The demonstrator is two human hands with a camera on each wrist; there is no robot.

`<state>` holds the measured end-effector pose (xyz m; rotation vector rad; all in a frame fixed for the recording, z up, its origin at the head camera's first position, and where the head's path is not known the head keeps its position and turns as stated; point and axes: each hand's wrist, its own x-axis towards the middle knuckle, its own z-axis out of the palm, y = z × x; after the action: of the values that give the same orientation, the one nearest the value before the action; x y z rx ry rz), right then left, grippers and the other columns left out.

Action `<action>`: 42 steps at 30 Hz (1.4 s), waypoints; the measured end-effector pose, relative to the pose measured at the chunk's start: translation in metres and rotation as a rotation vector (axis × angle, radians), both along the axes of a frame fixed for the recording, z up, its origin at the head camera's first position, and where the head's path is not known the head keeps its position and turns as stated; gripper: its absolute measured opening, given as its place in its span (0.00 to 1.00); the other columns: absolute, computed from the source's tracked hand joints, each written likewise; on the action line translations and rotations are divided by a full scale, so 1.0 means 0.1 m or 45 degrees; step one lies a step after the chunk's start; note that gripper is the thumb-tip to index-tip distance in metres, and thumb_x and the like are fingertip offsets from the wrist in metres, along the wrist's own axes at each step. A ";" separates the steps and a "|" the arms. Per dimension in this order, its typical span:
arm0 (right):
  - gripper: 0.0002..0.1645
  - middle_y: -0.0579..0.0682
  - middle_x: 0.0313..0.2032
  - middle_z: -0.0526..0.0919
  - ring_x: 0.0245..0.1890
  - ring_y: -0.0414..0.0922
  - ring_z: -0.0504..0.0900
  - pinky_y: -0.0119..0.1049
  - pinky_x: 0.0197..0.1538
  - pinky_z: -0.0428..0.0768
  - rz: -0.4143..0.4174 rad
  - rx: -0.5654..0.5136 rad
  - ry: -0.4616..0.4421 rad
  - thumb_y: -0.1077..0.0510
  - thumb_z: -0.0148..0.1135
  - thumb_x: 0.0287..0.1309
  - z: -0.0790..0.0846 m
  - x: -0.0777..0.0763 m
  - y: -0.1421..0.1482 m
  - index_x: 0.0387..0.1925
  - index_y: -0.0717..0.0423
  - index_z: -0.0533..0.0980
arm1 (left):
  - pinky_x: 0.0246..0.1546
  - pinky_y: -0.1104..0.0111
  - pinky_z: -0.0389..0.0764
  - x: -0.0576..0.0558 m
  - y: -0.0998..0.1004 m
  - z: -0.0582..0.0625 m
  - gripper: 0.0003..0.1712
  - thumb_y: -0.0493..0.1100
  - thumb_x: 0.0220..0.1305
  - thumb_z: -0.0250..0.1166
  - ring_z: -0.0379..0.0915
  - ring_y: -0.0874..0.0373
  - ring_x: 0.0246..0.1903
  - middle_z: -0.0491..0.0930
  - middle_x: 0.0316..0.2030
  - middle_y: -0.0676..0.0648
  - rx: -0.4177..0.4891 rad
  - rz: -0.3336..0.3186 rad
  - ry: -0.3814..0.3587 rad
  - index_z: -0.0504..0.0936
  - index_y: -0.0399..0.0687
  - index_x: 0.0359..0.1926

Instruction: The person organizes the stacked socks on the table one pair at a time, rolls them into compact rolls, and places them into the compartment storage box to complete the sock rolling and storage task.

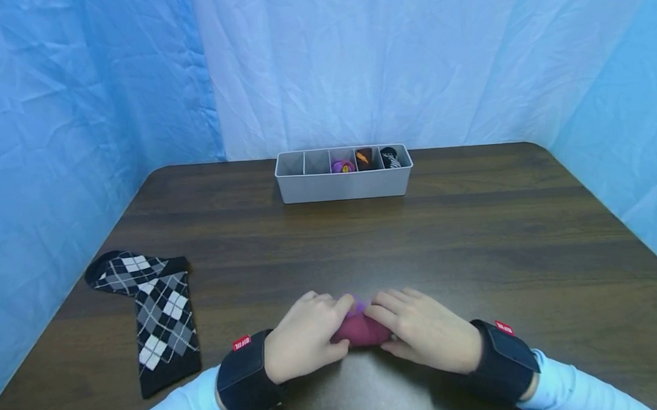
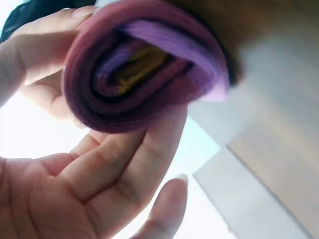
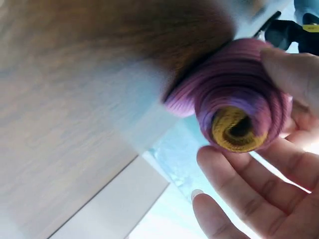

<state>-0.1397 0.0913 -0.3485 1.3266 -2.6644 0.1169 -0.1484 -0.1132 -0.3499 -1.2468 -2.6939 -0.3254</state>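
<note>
A purple sock (image 1: 363, 329), rolled into a thick bundle, lies close over the table in front of me. My left hand (image 1: 311, 334) grips its left end, thumb on the near side and fingers over the far side. At the other end, my right hand (image 1: 426, 330) holds the roll in the same way. Spiral layers of the sock (image 2: 144, 64) show in the left wrist view, with a bit of yellow inside. From the right wrist, the sock (image 3: 239, 99) shows a yellow core, and a lilac flap sticks out along the table.
A black, grey and white argyle sock (image 1: 165, 316) lies flat at the left. At the back stands a grey divided box (image 1: 344, 187); its three right compartments hold a purple bundle (image 1: 343, 166), a dark brown-orange one (image 1: 364, 159) and a black-and-white one (image 1: 390, 157). Blue sheets surround the wooden table (image 1: 472, 223).
</note>
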 end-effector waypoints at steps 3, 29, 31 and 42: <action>0.28 0.40 0.35 0.77 0.37 0.36 0.74 0.35 0.41 0.72 0.015 -0.015 -0.009 0.47 0.65 0.38 0.00 0.01 0.00 0.44 0.48 0.70 | 0.23 0.76 0.61 -0.03 -0.01 0.03 0.13 0.47 0.44 0.62 0.62 0.68 0.19 0.72 0.20 0.57 0.016 -0.035 -0.175 0.71 0.49 0.32; 0.12 0.42 0.32 0.71 0.30 0.35 0.70 0.31 0.34 0.72 0.074 -0.027 0.090 0.58 0.58 0.47 -0.07 0.00 0.00 0.38 0.54 0.73 | 0.28 0.73 0.67 0.05 0.02 0.05 0.06 0.42 0.49 0.61 0.69 0.65 0.31 0.75 0.31 0.57 0.064 -0.052 0.127 0.80 0.55 0.31; 0.12 0.41 0.32 0.71 0.30 0.35 0.69 0.31 0.34 0.71 0.065 -0.019 0.068 0.59 0.57 0.47 -0.06 -0.01 -0.01 0.38 0.54 0.73 | 0.30 0.73 0.67 0.06 0.02 0.05 0.06 0.42 0.50 0.60 0.69 0.65 0.31 0.76 0.31 0.57 0.057 -0.058 0.138 0.81 0.54 0.31; 0.11 0.43 0.30 0.72 0.28 0.36 0.69 0.31 0.33 0.71 0.024 0.023 -0.030 0.57 0.57 0.50 0.00 -0.14 -0.03 0.37 0.55 0.74 | 0.32 0.69 0.67 0.06 0.04 -0.01 0.15 0.47 0.40 0.66 0.68 0.62 0.34 0.73 0.34 0.54 -0.110 0.006 0.171 0.77 0.51 0.34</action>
<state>-0.1535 0.0880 -0.3486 1.3647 -2.6791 0.1121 -0.1423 -0.1091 -0.3510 -1.2377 -2.6211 -0.1214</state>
